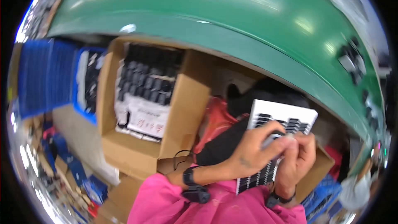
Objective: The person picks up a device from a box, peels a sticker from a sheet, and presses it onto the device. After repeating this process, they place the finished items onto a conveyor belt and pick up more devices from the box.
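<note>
My left hand (261, 145) is closed, thumb and fingers curled round a small grey piece (271, 140) that is blurred and mostly covered. Against it, my right hand (299, 154) has its fingertips pinched together, meeting the left thumb; what lies between them is too small to make out. Under both hands a white tray (282, 108) rests tilted over my lap. Rows of small black parts (296, 125) sit in its upper end, and more black rows show below my hands. The tray's middle is hidden by my fingers.
A green worktable (186, 0) curves across the far side. On the left, an open cardboard box (128, 151) holds rows of black parts (145, 74) and a white printed sheet (145, 118). Blue crates (41, 76) stack farther left. Red plastic (215, 118) lies near my left forearm.
</note>
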Demonstrator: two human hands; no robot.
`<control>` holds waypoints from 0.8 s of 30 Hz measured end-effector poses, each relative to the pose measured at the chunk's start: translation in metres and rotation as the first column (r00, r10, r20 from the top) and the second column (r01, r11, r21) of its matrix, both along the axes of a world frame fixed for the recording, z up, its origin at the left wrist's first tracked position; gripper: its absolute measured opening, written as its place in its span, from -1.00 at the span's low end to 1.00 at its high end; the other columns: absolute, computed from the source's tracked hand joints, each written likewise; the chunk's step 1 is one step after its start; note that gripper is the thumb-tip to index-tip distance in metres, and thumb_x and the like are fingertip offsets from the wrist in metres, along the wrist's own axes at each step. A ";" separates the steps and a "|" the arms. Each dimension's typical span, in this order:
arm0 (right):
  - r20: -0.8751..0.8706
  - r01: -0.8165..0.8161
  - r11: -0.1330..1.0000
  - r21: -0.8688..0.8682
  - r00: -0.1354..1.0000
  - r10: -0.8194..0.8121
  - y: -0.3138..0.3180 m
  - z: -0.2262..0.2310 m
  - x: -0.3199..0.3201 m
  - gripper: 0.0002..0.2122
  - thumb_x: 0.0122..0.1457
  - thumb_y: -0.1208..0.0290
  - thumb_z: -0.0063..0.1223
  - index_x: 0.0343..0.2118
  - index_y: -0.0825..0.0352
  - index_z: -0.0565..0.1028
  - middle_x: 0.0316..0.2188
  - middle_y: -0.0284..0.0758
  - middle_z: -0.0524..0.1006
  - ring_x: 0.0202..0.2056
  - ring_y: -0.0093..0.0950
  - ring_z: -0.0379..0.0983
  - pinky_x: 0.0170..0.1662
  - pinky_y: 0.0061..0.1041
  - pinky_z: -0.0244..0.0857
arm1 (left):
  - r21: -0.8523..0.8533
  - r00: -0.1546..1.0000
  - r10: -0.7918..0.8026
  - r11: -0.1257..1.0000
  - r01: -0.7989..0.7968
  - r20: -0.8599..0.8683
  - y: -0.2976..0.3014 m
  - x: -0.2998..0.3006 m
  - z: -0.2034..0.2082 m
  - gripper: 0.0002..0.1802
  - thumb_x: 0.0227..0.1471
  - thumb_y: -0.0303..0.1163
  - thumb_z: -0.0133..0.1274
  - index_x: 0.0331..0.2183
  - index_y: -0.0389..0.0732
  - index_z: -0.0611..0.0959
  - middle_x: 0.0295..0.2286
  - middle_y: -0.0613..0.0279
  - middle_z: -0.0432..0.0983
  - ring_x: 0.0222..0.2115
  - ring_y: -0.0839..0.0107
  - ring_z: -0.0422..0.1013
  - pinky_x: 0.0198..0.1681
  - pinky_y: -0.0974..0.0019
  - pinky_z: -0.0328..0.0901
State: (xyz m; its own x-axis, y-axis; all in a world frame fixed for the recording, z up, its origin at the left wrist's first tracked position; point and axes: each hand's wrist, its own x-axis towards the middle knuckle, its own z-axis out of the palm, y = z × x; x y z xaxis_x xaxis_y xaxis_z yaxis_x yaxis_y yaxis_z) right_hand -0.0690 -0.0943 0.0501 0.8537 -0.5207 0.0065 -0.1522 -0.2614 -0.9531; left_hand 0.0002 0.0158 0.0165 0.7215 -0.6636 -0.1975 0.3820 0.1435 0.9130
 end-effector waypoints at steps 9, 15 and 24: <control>-0.099 0.283 0.954 -0.101 0.951 -0.293 -0.084 -0.022 -0.011 -0.84 0.23 0.42 -0.14 -0.47 0.31 0.39 -0.67 -0.48 0.29 -0.69 -0.74 0.11 -0.64 -0.73 -0.11 | -0.028 0.787 0.528 0.825 -0.564 -0.320 0.126 0.054 -0.063 -0.55 0.25 -0.03 -0.43 -0.04 -0.12 0.32 -0.32 0.33 0.40 -0.39 0.57 0.36 -0.48 0.52 0.22; -0.194 0.666 0.558 0.496 0.710 -0.677 -0.158 -0.053 0.003 -0.72 0.23 0.16 -0.04 -0.37 0.33 0.46 -0.60 -0.45 0.41 -0.60 -0.69 0.28 -0.59 -0.77 0.11 | 0.578 0.605 0.671 0.311 -0.754 0.429 0.300 0.080 -0.191 -0.43 0.06 -0.16 0.07 0.00 -0.34 0.40 -0.22 0.06 0.40 -0.38 0.42 0.43 -0.53 0.44 0.39; -0.154 0.531 0.600 0.599 0.811 -0.564 -0.256 -0.092 -0.007 -0.75 0.11 0.15 0.11 -0.45 0.26 0.45 -0.62 -0.44 0.42 -0.56 -0.67 0.33 -0.49 -0.71 0.28 | 0.707 0.694 0.172 -0.304 -0.638 0.699 0.429 0.085 -0.298 -0.43 -0.10 -0.46 0.14 0.02 -0.21 0.43 -0.23 -0.07 0.40 -0.21 -0.06 0.38 -0.15 0.06 0.30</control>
State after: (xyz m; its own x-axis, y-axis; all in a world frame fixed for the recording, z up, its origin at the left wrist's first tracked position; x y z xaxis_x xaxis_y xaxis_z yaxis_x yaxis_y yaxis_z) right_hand -0.0758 -0.3499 -0.0421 0.4146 -0.7974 -0.4384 -0.0285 0.4702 -0.8821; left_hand 0.0848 0.4445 -0.2819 0.8581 0.5105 0.0553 0.4781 -0.8337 0.2762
